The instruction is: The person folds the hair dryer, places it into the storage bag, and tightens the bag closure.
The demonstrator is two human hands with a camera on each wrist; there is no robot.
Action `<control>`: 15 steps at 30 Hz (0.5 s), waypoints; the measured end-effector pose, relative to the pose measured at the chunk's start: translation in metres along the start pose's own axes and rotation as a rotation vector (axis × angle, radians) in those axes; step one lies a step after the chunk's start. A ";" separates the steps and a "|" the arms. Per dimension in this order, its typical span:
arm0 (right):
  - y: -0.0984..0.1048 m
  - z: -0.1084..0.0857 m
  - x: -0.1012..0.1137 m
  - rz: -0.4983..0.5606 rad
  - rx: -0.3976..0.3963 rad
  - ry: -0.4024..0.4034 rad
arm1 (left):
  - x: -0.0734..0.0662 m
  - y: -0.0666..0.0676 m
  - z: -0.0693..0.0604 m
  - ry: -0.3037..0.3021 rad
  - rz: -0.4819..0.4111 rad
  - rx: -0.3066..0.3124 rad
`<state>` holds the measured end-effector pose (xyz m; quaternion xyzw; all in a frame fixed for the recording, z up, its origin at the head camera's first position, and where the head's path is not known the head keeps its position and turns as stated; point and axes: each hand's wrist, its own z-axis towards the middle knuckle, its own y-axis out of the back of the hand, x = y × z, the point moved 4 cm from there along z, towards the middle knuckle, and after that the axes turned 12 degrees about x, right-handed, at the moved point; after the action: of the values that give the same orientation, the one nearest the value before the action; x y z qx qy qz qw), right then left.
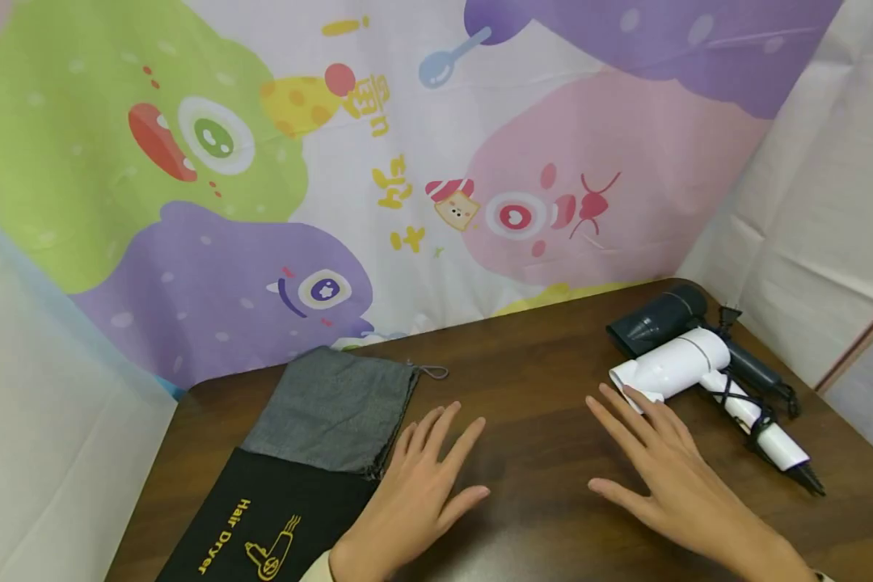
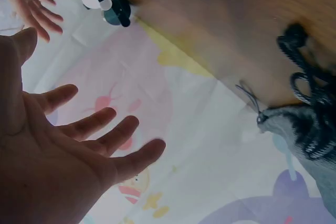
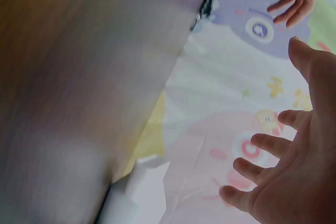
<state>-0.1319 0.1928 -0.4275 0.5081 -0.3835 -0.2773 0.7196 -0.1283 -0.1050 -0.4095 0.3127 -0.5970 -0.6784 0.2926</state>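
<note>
The left hand [image 1: 415,489] is hovering over the table's front half, its fingers spreading apart and its thumb pointing away from them. It is passing in front of the right side of a black drawstring pouch [image 1: 305,485], which is lying along the table's left edge and running out of view at the bottom. The pouch is bearing yellow "Hair Dryer" lettering and a dryer outline. A grey fabric pouch [image 1: 335,408] is meeting it and reaching the back edge near the back left corner, its thin cord loop [image 1: 435,373] pointing right.

The right hand [image 1: 658,473] is also hovering, fingers and thumb standing apart. Its fingertips are overlapping the nozzle of a white hair dryer [image 1: 672,372] in the head view, while the right wrist view is showing them clear of it. That dryer is lying beside the table's right edge, a black cord [image 1: 765,416] wrapping its handle. A black hair dryer [image 1: 655,319] is lying just behind it, nearer the back right corner.

Behind the table [image 1: 524,388], a cartoon-monster backdrop [image 1: 400,299] is hanging.
</note>
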 end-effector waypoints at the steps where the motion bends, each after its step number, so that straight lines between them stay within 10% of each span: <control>1: 0.001 -0.001 -0.002 0.003 -0.010 -0.007 | -0.001 0.001 0.001 -0.008 0.001 -0.003; 15: 0.020 -0.007 -0.039 0.056 -0.134 -0.059 | -0.016 0.008 0.029 -0.090 0.052 -0.006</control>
<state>-0.1469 0.2338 -0.4200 0.4396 -0.3991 -0.2970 0.7479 -0.1400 -0.0757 -0.3979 0.2655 -0.6152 -0.6859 0.2839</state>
